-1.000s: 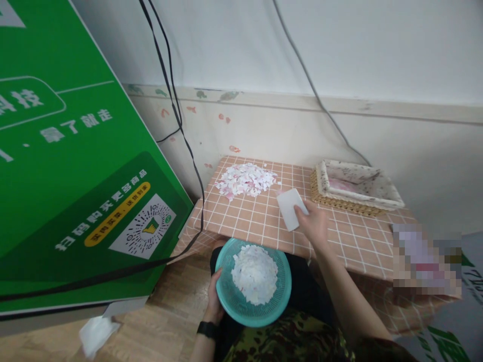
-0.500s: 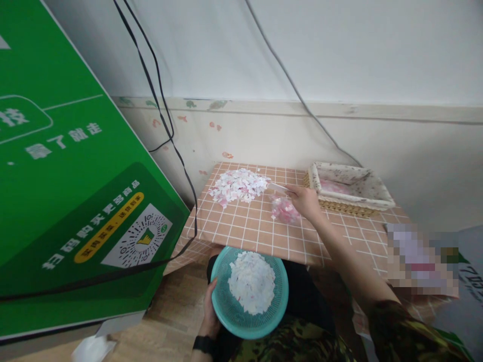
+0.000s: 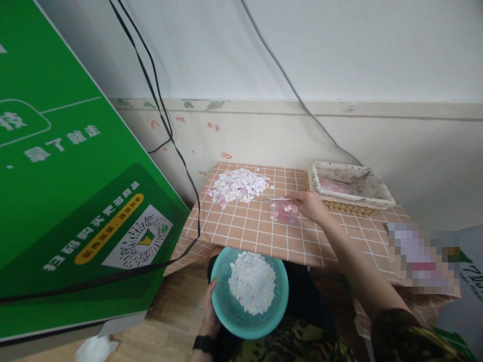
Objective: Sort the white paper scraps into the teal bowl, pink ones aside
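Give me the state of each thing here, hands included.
Left hand, holding the teal basket by its edge.
Right hand, pinching the white card.
Teal basket, open, pale scraps heaped inside.
White card, nearly edge-on to the camera.
Plastic bag, pink pieces inside; closure unclear.
Paper pile, loose on the tablecloth.
Wicker basket, open, lined, pink contents inside.

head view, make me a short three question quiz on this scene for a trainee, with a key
1. Which hand grips the rim of the teal colander?
2. True or false: the wicker basket stands to the right of the scraps heaped on the table.
3. What colour is the thin item in the right hand?

Key: 1. the left hand; 2. true; 3. white.
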The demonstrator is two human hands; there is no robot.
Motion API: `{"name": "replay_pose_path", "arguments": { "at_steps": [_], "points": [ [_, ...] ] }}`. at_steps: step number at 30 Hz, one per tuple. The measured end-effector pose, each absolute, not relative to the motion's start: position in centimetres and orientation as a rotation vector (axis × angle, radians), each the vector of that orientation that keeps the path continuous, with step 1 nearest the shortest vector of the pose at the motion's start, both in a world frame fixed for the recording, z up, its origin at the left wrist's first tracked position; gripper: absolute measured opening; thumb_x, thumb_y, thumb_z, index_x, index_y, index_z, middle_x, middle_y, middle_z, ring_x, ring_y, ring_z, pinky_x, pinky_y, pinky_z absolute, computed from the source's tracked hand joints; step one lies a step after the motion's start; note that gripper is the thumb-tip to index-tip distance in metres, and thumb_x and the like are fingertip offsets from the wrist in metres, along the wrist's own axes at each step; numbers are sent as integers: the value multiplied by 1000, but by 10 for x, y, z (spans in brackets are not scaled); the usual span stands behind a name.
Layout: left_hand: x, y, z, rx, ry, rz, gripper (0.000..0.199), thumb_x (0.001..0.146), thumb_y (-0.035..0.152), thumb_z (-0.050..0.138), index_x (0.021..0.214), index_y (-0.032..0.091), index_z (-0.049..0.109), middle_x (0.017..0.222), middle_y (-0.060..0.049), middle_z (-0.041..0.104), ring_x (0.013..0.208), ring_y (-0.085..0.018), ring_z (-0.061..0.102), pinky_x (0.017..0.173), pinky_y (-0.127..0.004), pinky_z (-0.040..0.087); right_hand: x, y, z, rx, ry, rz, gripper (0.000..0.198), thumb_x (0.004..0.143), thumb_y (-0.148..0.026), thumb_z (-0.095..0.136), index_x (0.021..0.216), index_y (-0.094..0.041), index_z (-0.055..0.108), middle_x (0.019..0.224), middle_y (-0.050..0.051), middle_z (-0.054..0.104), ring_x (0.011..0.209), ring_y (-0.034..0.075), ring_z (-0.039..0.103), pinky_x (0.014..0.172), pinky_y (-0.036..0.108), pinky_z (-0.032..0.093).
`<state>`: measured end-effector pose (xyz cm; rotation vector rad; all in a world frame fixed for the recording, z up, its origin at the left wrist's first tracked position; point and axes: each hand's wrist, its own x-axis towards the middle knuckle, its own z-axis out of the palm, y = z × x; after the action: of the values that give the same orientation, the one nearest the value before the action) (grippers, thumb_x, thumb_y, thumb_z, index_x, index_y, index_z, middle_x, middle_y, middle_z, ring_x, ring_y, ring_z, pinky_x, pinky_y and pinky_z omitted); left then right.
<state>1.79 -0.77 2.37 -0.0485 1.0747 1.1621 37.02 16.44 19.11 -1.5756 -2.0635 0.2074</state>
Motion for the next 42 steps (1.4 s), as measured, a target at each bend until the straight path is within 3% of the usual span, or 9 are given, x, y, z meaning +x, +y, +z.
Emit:
{"name": "replay_pose_path", "arguments": {
  "at_steps": [8, 11, 16, 23, 29, 34, 42],
  "points": [
    [16, -8, 11, 17, 1102, 1245, 28, 66, 35, 68, 83, 13, 73, 80, -9, 74, 76, -26, 67, 83, -41, 46, 336, 139, 209, -1544, -1871, 137, 30, 84, -33, 52, 106, -21, 69, 94, 7, 72, 76, 21, 67, 69, 31, 50],
    [17, -6, 10, 36, 1072, 1271, 29, 66, 35, 68, 84, 13, 72, 80, -8, 74, 75, -26, 67, 83, -42, 46, 304, 128, 202, -1539, -1971, 116, 32, 85, -34, 50, 110, -25, 67, 98, 6, 71, 80, 21, 67, 73, 31, 49],
    [16, -9, 13, 27, 1044, 1251, 29, 68, 37, 66, 84, 13, 72, 78, -9, 74, 72, -25, 67, 82, -42, 47, 266, 118, 171, -1513, -2107, 161, 36, 89, -32, 44, 120, -25, 61, 90, 5, 72, 70, 19, 66, 67, 31, 48],
    [16, -16, 18, 20, 1036, 1269, 31, 68, 36, 66, 91, 14, 69, 81, -9, 74, 78, -27, 67, 82, -43, 48, 258, 120, 150, -1366, -1835, 369, 30, 87, -32, 47, 111, -24, 63, 108, 4, 68, 91, 21, 65, 80, 34, 49],
    [19, -22, 26, -3, 1038, 1291, 29, 67, 31, 67, 90, 14, 69, 77, -7, 73, 78, -26, 68, 81, -41, 48, 260, 138, 164, -1652, -1717, 87, 31, 88, -31, 42, 106, -17, 62, 88, 11, 71, 78, 25, 65, 68, 33, 45],
    [22, -30, 28, 24, 1059, 1255, 28, 68, 33, 67, 85, 12, 71, 79, -10, 74, 76, -26, 67, 80, -40, 48, 256, 146, 170, -1774, -1820, -43, 31, 87, -29, 41, 105, -16, 62, 73, 10, 69, 67, 23, 64, 61, 29, 41],
    [12, -28, 18, 79, 1102, 1279, 27, 66, 33, 68, 83, 12, 73, 78, -9, 74, 76, -26, 67, 82, -40, 47, 262, 171, 173, -1612, -1819, 8, 30, 85, -32, 48, 106, -21, 66, 87, 8, 72, 78, 23, 65, 70, 31, 44]
  ]
}}
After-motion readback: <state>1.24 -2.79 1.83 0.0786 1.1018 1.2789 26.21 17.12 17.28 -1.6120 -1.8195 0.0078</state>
